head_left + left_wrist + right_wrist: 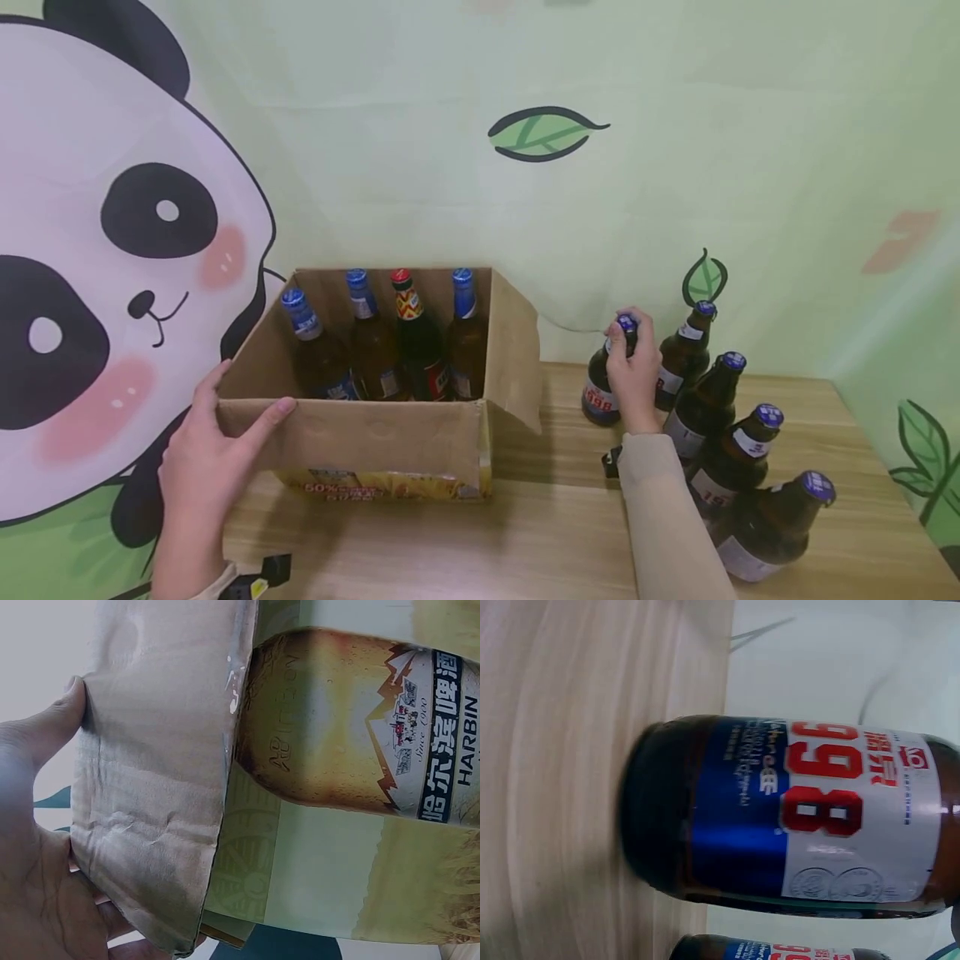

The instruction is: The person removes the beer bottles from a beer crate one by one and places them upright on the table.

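My right hand (636,367) grips a dark beer bottle (600,400) by its neck, just under the blue cap. Its label (825,810), white and blue with red numerals, fills much of the right wrist view, and the base is close over or on the wooden tabletop. At the left front corner of an open cardboard box (375,437), my left hand (202,458) holds the edge, thumb along the top of the front flap (150,765). Inside stand several bottles: blue-capped ones (375,350) and a red-capped one (417,342). Their lower parts are hidden by the box.
Several dark bottles with blue caps stand in a slanting row to the right, the nearest bottle (772,525) beside my right sleeve (667,517). A side flap (513,358) sticks out from the box. Behind the wooden table (555,533) hangs a green panda-printed backdrop (420,183).
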Available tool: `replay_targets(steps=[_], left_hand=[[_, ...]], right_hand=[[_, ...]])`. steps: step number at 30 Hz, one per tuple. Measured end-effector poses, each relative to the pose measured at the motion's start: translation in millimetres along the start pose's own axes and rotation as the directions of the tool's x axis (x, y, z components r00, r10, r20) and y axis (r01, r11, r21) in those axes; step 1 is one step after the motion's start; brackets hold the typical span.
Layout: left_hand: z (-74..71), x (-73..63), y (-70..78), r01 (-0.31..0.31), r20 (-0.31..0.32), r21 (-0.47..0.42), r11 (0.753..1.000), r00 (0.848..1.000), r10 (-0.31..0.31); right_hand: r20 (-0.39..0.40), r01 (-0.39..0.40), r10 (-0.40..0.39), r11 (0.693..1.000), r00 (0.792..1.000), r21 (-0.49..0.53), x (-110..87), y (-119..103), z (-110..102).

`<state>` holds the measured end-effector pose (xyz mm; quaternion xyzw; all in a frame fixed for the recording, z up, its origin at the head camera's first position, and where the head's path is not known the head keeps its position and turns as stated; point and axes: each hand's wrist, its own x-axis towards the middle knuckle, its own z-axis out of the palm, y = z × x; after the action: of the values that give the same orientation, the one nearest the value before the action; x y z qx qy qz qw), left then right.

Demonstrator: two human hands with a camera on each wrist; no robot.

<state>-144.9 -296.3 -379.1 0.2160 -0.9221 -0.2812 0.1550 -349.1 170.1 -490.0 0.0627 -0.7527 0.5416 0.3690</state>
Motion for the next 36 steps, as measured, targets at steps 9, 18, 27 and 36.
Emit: replay_targets(steps=[9, 18, 27, 36], left_hand=[[0.6, 0.6, -1.0, 0.001, 0.011, 0.003, 1.0, 1.0, -0.001], [0.6, 0.9, -1.5, 0.006, 0.016, 0.003, 1.0, 1.0, -0.006], [0.6, 0.6, 0.0, 0.007, 0.015, 0.001, 1.0, 1.0, -0.007], [0.9, 1.1, -0.4, 0.012, 0.01, 0.005, 1.0, 1.0, -0.013]], right_hand=[[-0.034, 0.046, -0.046, 0.999, 0.998, -0.003, -2.5, 5.2, 4.1], [-0.064, 0.072, -0.074, 0.997, 0.995, -0.024, -0.1, 10.9, 7.1], [-0.071, 0.052, -0.055, 0.998, 0.996, -0.042, 4.9, 16.3, 7.2], [-0.078, 0.063, -0.065, 0.998, 0.995, -0.022, 11.6, 22.9, 8.4]])
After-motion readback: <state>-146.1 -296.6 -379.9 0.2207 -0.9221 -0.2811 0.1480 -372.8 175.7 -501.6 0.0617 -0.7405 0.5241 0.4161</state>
